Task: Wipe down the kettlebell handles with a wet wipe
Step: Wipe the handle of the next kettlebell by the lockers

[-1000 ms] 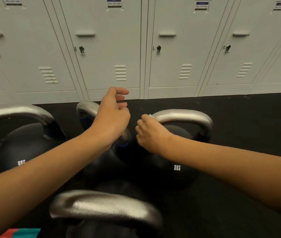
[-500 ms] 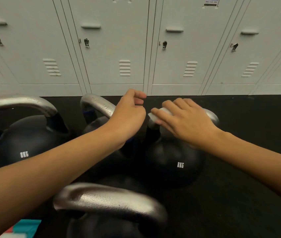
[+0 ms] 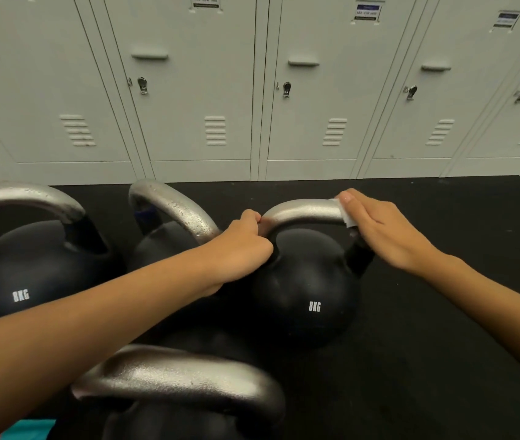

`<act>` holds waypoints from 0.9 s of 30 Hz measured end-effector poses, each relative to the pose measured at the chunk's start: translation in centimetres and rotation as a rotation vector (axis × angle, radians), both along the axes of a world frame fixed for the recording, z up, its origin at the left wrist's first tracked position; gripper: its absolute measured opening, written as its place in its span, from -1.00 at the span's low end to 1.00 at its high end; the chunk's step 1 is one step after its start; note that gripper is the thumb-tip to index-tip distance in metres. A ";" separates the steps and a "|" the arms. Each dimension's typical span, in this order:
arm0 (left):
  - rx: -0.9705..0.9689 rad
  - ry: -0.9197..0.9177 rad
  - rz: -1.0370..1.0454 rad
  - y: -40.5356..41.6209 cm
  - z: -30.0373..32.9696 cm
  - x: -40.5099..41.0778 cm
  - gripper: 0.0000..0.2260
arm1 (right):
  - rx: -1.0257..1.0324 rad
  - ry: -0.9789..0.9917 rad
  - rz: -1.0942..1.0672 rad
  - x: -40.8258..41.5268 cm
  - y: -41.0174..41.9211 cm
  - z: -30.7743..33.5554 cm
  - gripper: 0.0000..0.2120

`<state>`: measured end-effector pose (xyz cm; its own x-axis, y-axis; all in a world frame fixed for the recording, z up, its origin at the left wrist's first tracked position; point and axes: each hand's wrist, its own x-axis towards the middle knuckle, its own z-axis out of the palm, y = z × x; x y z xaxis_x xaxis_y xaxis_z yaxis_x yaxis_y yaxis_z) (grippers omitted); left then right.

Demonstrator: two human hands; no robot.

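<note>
Now wet wipe (image 3: 344, 214) under right hand (image 3: 382, 230) on kettlebell handle (image 3: 303, 212).

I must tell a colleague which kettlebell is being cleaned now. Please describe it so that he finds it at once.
On the black floor before the grey lockers stand four kettlebells. It is the rightmost kettlebell, marked 8KG. Only this one has both hands on its handle: the left hand grips one end, the right hand presses a wipe there.
</note>
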<state>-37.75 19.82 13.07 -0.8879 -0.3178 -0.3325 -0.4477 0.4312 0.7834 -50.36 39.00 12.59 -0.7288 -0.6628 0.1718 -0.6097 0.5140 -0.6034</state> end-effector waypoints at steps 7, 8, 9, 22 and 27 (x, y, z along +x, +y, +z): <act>0.012 -0.007 -0.013 0.0 0.2 -0.2 -0.60 | -0.212 -0.328 -0.197 -0.3 0.8 -1.7 -0.50; 0.012 -0.007 -0.018 0.0 0.2 -0.2 -0.60 | -0.263 -0.400 -0.210 -0.3 1.0 -2.2 -0.49; 0.010 -0.008 -0.020 0.0 0.2 -0.2 -0.60 | -0.318 -0.466 -0.221 -0.3 1.2 -2.5 -0.48; -0.069 -0.027 -0.029 0.3 0.6 -0.2 -0.66 | -0.129 0.136 -0.187 1.7 -0.7 -2.0 -0.67; -0.062 -0.046 -0.023 0.4 0.8 -0.3 -0.66 | 0.109 0.646 -0.122 1.8 -3.6 -1.6 -0.54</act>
<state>-38.05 20.22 13.88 -0.8795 -0.3189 -0.3531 -0.4718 0.4886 0.7339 -48.55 35.38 10.98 -0.5725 -0.6207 0.5357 -0.7649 0.6396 -0.0764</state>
